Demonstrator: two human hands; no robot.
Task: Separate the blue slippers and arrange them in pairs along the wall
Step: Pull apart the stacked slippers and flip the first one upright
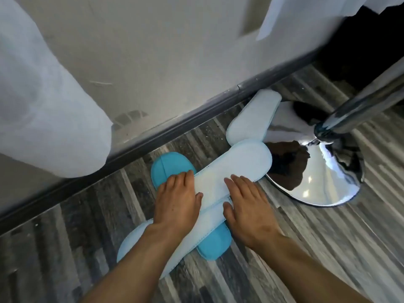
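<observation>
A pale blue slipper (238, 165) lies diagonally on the floor, open side up. It crosses over a sole-up slipper whose bright blue sole (168, 169) shows near the skirting, with its other end (215, 246) showing below my hands. My left hand (177, 202) rests flat on the left edge of the top slipper and on the blue sole. My right hand (247, 204) lies flat on the top slipper's right edge, fingers together. Another pale slipper (251, 119) leans by the skirting against the chrome base.
A dark skirting board (153, 136) runs diagonally under the white wall (153, 62). A chrome stand base (317, 171) with its pole (360, 106) sits right of the slippers. White fabric (43, 106) hangs at the left. The floor (306, 237) is grey striped wood pattern.
</observation>
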